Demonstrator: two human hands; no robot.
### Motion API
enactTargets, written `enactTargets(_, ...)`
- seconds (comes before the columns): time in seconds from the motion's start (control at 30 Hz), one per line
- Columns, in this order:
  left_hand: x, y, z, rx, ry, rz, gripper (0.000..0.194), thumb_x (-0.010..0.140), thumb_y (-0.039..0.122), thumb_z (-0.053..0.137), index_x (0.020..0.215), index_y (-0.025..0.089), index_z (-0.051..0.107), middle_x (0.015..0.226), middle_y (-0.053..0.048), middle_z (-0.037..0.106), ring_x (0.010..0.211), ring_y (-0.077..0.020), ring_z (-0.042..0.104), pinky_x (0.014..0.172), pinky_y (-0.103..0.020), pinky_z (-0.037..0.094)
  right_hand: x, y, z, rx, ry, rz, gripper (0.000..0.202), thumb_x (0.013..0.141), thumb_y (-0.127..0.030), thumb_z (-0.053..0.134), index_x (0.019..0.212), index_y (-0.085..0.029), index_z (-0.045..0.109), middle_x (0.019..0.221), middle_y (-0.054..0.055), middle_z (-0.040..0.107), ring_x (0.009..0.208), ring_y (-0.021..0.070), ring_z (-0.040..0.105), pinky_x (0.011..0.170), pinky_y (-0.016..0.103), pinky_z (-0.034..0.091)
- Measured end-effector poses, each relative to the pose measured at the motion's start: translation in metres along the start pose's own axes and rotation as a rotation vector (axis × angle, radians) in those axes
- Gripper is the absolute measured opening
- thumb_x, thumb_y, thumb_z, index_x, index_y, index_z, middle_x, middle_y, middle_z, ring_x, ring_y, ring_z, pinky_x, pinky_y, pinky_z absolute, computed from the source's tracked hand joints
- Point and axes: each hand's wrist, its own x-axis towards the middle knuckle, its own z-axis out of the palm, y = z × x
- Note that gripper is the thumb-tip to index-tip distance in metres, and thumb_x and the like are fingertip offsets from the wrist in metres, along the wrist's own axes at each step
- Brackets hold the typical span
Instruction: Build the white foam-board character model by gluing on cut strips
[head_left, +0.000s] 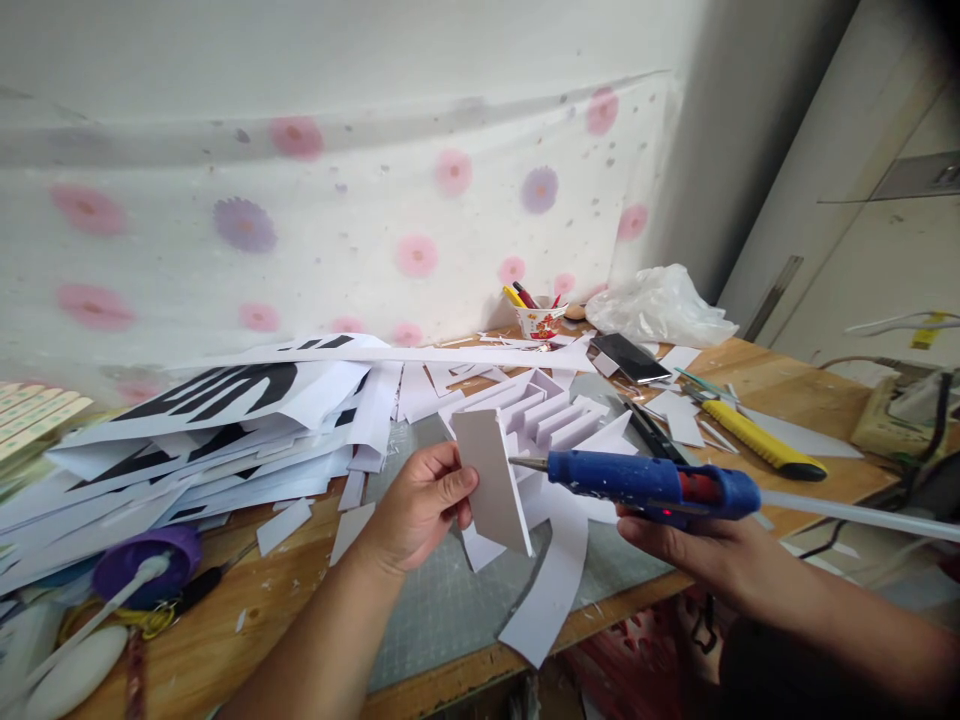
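The left hand (429,497), its grip narrow, is pinching a white board piece (487,480) at centre, forearm (326,620) slanting up from below; the right hand (694,548), lower right, is holding a blue glue gun (619,480), its nozzle (531,463) apparently meeting the board's edge. White strips (559,428) are standing behind; printed sheets (259,395) are crowding the left, a yellow cutter (761,438) the right.

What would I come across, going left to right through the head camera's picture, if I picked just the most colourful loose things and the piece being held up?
Purple container → upright white panel → blue glue gun → yellow knife.
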Motion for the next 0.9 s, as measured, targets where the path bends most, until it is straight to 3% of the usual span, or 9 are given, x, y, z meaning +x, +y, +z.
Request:
enactTargets(0.43, 0.0, 0.001, -0.001, 0.022, 0.042, 0.013, 0.034, 0.062, 0.039, 0.079, 0.069, 0.012, 0.06, 0.057, 0.001, 0.06, 0.039, -0.0047, 0.047, 0.038, -0.016, 0.032, -0.003, 0.004, 0.0, -0.049, 0.009, -0.019, 0.023, 0.073, -0.047, 0.066, 0.078, -0.025, 0.069, 0.078, 0.002, 0.069, 0.075, 0.0211, 0.066, 0.074, 0.035, 0.058)
enactTargets(0.6, 0.0, 0.001, -0.001, -0.005, 0.032, 0.03, 0.033, 0.062, 0.038, 0.08, 0.072, 0.012, 0.063, 0.056, 0.002, 0.059, 0.039, -0.0042, 0.046, 0.037, -0.016, 0.032, -0.004, 0.011, 0.0, -0.031, 0.028, -0.013, 0.027, 0.072, -0.046, 0.068, 0.091, -0.027, 0.069, 0.089, 0.002, 0.069, 0.083, 0.0231, 0.065, 0.079, 0.038, 0.056)
enactTargets(0.9, 0.0, 0.002, -0.002, -0.008, 0.073, 0.015, 0.037, 0.06, 0.04, 0.081, 0.072, 0.011, 0.062, 0.055, 0.003, 0.058, 0.039, -0.0043, 0.047, 0.037, -0.016, 0.031, -0.003, 0.01, -0.001, -0.085, 0.015, -0.012, 0.034, 0.072, -0.05, 0.066, 0.092, -0.023, 0.07, 0.099, 0.006, 0.069, 0.09, 0.0265, 0.065, 0.08, 0.038, 0.056)
